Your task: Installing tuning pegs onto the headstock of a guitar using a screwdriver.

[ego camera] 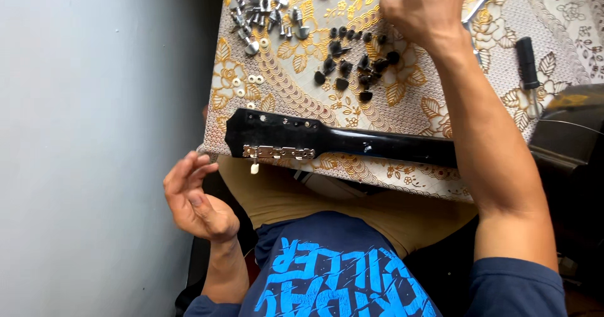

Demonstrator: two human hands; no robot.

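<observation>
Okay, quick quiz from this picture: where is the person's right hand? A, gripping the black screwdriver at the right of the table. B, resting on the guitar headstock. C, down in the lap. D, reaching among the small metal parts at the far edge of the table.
D: the right hand is stretched out over the patterned tablecloth among the metal parts, well away from the black screwdriver and the guitar headstock.

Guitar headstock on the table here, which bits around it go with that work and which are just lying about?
In use:
black guitar headstock
tuner strip on its edge
metal tuner parts
black knobs
right hand, reaching into the parts
left hand, held open, empty

Lying about:
black-handled screwdriver
patterned tablecloth
</observation>
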